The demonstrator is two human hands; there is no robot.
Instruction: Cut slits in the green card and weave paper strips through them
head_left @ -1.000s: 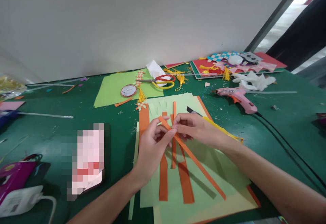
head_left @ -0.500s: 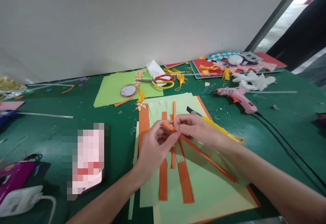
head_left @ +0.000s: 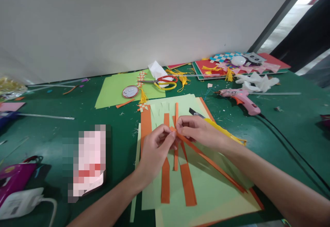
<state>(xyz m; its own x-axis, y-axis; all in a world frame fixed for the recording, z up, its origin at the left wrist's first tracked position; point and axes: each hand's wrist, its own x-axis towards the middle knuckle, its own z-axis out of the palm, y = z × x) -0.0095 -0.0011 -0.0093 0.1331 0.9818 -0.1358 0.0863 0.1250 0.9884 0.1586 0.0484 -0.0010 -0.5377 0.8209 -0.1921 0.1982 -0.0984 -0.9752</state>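
Orange strip [head_left: 211,163] slants over pale green sheets [head_left: 213,199], its far end pinched by the fingers of the left hand [head_left: 156,148] and right hand [head_left: 197,130]; light, even pressure should prevent creasing. Farther right lies a pink glue gun [head_left: 246,102].

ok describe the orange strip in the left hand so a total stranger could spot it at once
On the green table, find the pale green sheets below the left hand and right hand. The orange strip starts between them and slants down to the right. Its long diagonal sets it apart from the steeper orange strips beside it.
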